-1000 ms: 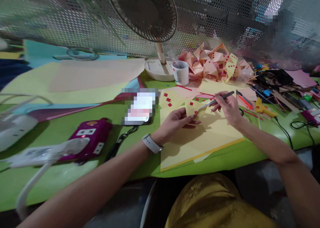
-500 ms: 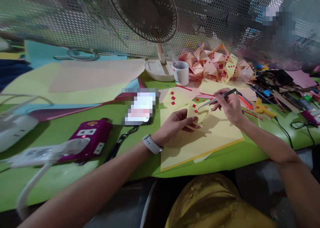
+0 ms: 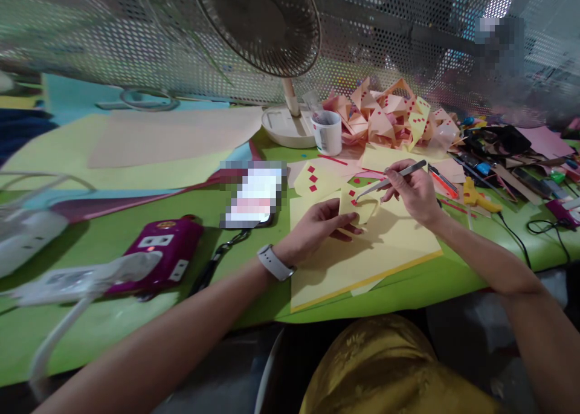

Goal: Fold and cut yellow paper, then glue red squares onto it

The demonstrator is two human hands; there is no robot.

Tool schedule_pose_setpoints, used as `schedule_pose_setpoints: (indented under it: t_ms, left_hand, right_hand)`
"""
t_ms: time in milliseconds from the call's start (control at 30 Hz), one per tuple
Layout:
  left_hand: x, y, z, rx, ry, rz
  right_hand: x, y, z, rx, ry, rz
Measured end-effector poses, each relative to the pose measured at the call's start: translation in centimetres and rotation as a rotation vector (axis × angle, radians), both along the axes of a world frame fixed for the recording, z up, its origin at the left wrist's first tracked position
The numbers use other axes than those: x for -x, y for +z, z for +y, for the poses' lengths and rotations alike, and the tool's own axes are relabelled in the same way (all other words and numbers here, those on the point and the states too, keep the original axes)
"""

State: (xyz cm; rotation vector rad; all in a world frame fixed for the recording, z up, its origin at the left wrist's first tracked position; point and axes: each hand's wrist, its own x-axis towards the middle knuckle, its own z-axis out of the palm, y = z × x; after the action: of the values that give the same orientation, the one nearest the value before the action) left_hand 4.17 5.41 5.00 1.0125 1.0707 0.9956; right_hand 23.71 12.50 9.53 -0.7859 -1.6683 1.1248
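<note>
My left hand pinches a small piece of yellow paper, holding it raised above a stack of larger yellow sheets. Two red diamond shapes show on that piece. In my right hand is a pair of tweezers, held like a pen, its tips at the lower red diamond. Whether the tips grip the diamond or only touch it I cannot tell. Just behind lies another yellow paper piece bearing three red diamonds.
A phone and a purple power strip lie to the left. Behind stand a fan, a white cup and a heap of folded peach paper. A red cutter knife and a yellow glue gun are at right.
The tweezers have tilted slightly, their tips shifting a little on the lower red diamond. My left hand and the paper stay nearly still.
</note>
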Motion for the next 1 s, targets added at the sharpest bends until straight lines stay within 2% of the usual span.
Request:
schedule_pose_setpoints:
  t_ms: [300,1000]
  left_hand:
    - [-0.1,0.3,0.0,-0.008,-0.007,-0.029]
    - [0.0,0.1,0.1,-0.015,-0.011,-0.039]
  right_hand:
    - [0.0,0.3,-0.1,0.004,0.052,-0.011]
    - [-0.3,-0.8,0.6,-0.06,0.09,-0.025]
